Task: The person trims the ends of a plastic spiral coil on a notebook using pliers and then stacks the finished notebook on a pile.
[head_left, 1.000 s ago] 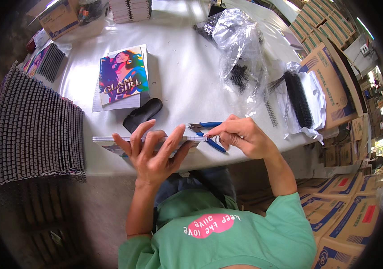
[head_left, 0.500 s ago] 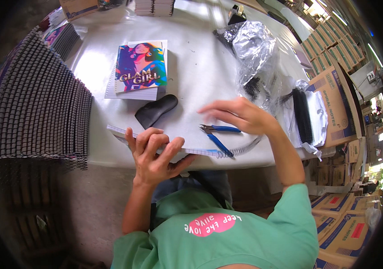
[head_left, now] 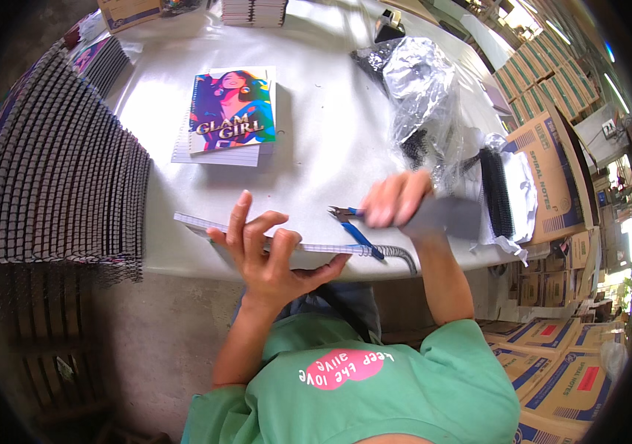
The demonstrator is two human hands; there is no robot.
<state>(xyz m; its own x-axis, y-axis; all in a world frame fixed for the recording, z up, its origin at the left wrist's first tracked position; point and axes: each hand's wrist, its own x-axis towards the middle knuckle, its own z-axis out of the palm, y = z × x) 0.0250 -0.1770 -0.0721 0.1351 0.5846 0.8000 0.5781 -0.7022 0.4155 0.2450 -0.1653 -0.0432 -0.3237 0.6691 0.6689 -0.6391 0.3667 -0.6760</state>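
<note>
Near the front edge of the table my left hand point(head_left: 265, 255) grips a notebook block point(head_left: 194, 221) held edge-up, thumb below and fingers spread along its top. From the block's right end a dark spiral coil point(head_left: 399, 253) sticks out and bends down. My right hand point(head_left: 396, 198), smeared by motion, is closed round a black, smooth, rounded object point(head_left: 445, 217); its exact kind cannot be made out. Blue-handled cutting pliers point(head_left: 360, 238) lie spread on the table between my hands, one handle partly behind my right hand.
A spiral notebook with a colourful cover point(head_left: 233, 111) lies on ruled pages farther back. Tall stacks of coil-bound notebooks point(head_left: 61, 163) stand at the left. Clear plastic wrap point(head_left: 423, 89), a bundle of black coils point(head_left: 495, 192) and a cardboard box point(head_left: 549, 174) are at the right.
My right hand has picked up the black object from the table and carried it right. My left hand has shifted slightly right along the notebook block. The coil's free end now hangs lower.
</note>
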